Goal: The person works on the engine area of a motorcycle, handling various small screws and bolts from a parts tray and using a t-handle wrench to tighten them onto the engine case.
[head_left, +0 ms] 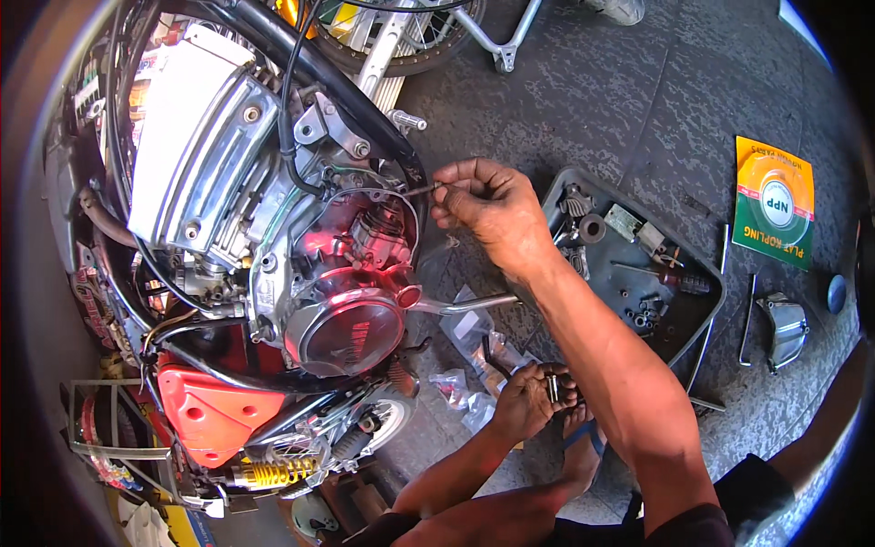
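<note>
My right hand (488,214) is closed in a pinch at the upper edge of the engine's side cover. Between thumb and fingertips it grips a thin bolt (419,190), whose tip points at the cover's rim. Lower down, my left hand (531,401) is turned palm up, its fingers curled round small shiny metal bolts (552,389); how many is hard to tell. The engine side cover (344,335), glossy and reddish, sits against the silver engine case (264,290). A silver lever (469,304) sticks out from it toward my right forearm.
A dark parts tray (629,305) with gears, nuts and a screwdriver (685,281) lies at the right. Beyond it are an orange-green package (775,202), a metal cover (786,331) and thin rods. Plastic bags (469,333) lie below the lever. A red panel (214,410) is at lower left.
</note>
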